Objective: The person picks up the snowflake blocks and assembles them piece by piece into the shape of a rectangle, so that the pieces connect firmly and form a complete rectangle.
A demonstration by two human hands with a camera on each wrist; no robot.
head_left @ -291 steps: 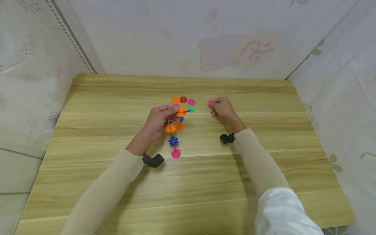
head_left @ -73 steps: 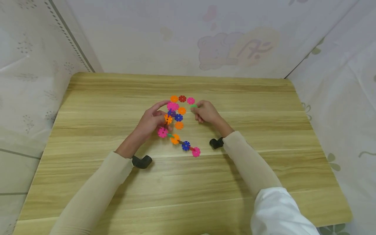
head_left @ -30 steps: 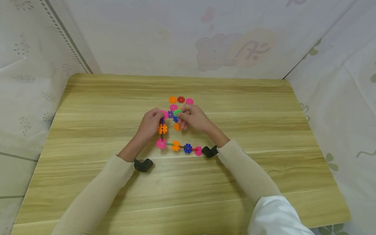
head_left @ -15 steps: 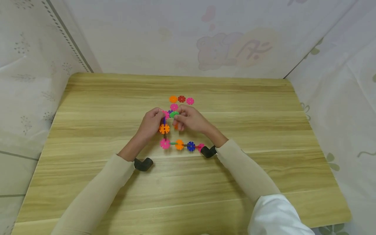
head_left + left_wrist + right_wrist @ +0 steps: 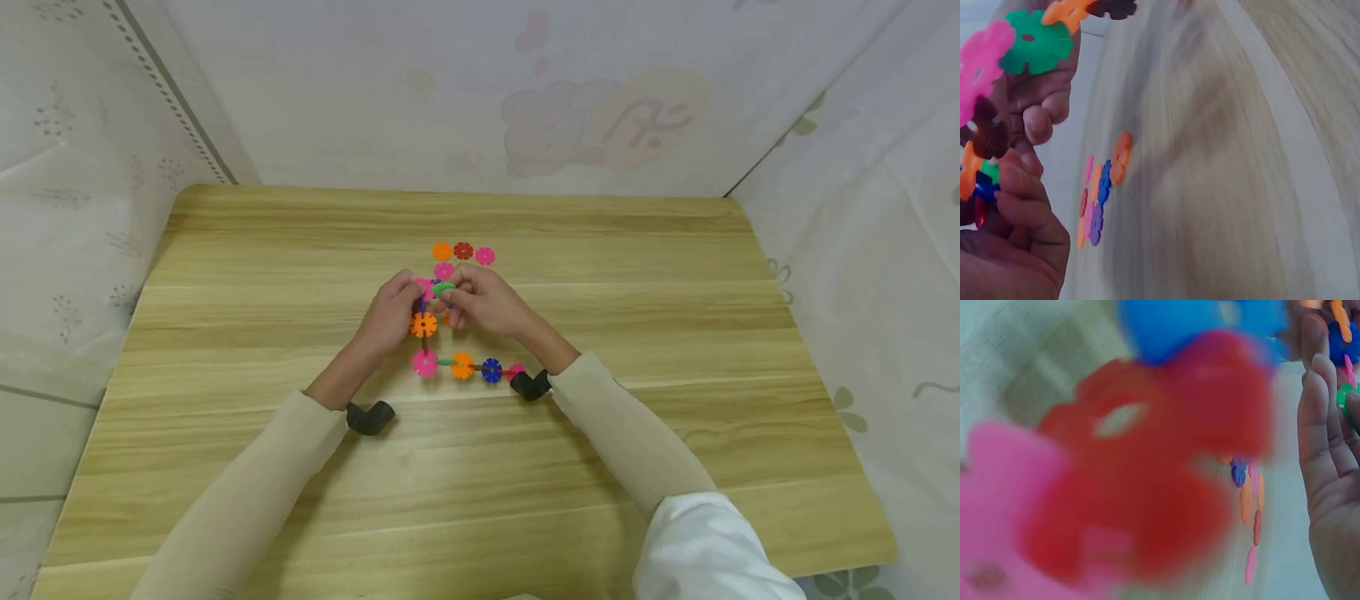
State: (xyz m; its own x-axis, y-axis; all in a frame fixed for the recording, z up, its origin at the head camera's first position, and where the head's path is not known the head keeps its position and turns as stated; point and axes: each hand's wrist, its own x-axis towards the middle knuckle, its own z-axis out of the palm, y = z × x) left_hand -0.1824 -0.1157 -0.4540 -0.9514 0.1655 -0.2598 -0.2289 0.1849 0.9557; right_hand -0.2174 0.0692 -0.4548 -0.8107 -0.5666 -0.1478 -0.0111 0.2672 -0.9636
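My left hand (image 5: 390,312) pinches a pink snowflake disc (image 5: 424,288) at the upper end of a chain of slotted plastic discs. Below it the chain runs through an orange disc (image 5: 423,325) to a pink corner disc (image 5: 425,363), then bends right past a blue disc (image 5: 492,371). The last pink disc is partly covered by the right wrist camera. Between thumb and fingers my right hand (image 5: 487,300) holds a green disc (image 5: 442,289), its edge right at the upper pink disc. Close to the right wrist camera, a red disc (image 5: 1135,475) of the chain looms blurred.
Loose discs lie on the wooden table (image 5: 637,467) behind the hands: orange (image 5: 442,251), dark red (image 5: 463,250) and pink discs (image 5: 485,256) in a row, another pink disc (image 5: 444,271) nearer. Others are partly hidden by the right hand. A patterned cloth wall (image 5: 360,100) rises behind.
The pink disc first held in the right hand now sits on the chain's upper end. The right hand has picked the green disc off the table and brought it left against that pink disc.
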